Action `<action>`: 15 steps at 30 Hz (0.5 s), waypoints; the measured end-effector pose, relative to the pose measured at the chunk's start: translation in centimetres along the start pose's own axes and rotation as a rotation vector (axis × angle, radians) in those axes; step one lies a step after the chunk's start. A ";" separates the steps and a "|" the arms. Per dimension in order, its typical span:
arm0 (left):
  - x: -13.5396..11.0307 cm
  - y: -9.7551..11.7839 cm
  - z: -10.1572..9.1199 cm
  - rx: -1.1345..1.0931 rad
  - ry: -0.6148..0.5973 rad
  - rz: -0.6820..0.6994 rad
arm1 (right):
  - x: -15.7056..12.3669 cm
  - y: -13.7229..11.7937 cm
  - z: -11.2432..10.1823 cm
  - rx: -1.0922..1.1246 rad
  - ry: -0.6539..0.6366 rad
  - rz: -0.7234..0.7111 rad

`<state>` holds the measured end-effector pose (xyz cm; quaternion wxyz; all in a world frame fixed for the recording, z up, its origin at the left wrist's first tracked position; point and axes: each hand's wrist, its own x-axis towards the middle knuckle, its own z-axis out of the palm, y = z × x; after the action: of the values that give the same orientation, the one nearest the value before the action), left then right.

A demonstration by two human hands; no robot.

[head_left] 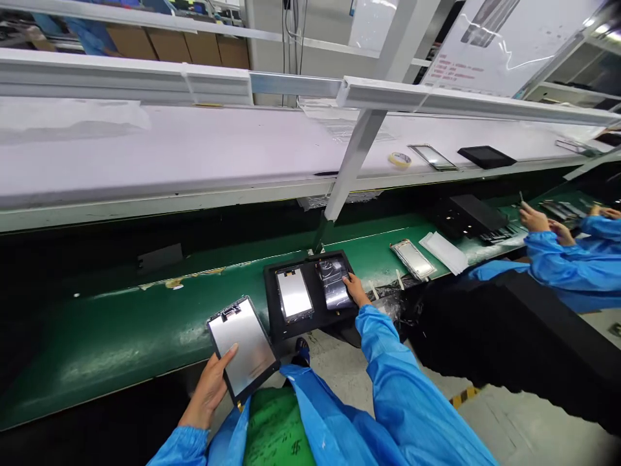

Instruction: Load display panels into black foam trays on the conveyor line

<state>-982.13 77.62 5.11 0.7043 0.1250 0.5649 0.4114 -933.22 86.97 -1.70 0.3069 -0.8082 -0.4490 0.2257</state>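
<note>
My left hand (212, 386) grips the left edge of a display panel (243, 346) with a silvery back, thumb on top, in front of my body. The panel is tilted, and a small dark connector strip shows near its top edge. My right hand (356, 289) has its fingers on the right edge of a dark, glossy display panel (334, 283). That panel lies in the right recess of a black foam tray (272, 303). In the tray's left recess sits another silver-backed panel (295, 294). The tray rests at the front edge of the green bench and overhangs it.
On the green bench (145, 330), to the right, lie a stack of framed panels (413, 259), white sheets (443, 252) and black foam blocks (468, 217). A co-worker's hands (536, 219) are beyond. A grey post (354, 162) rises behind the tray. A tape roll (400, 160) sits on the upper shelf.
</note>
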 end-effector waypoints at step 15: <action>2.9 -1.5 13.0 -0.150 0.112 0.093 | -6.1 -6.5 2.1 -0.165 -0.365 -0.267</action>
<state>-969.73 82.49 6.45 0.6591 0.0748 0.5643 0.4914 -941.40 84.93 1.87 0.1809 -0.7099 -0.6168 0.2880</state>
